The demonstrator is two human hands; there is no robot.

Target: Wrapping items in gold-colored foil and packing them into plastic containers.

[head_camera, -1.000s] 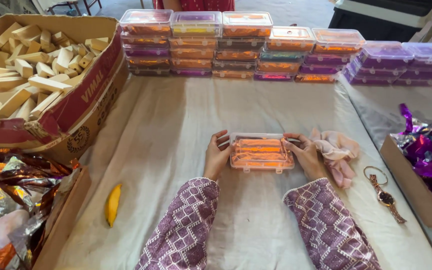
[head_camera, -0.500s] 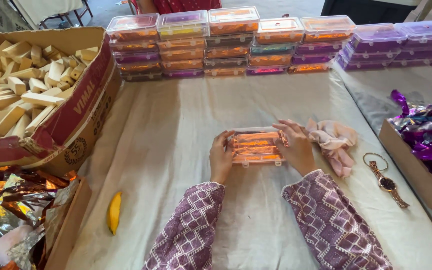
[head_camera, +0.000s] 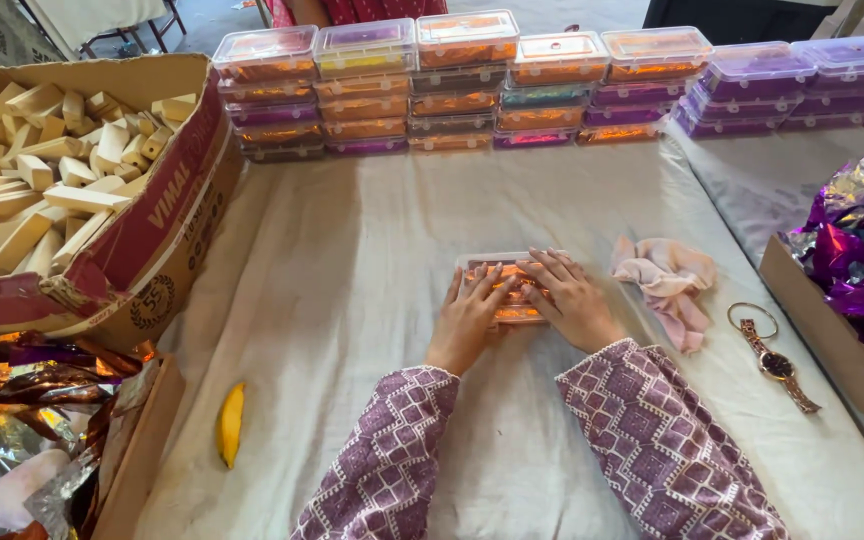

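Though half hidden, clear box (head_camera: 508,290) flat beneath left hand (head_camera: 469,318) and right hand (head_camera: 572,300).

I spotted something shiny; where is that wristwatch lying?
In the head view, the wristwatch lies on the white cloth, right of the right hand, below the pink rag.
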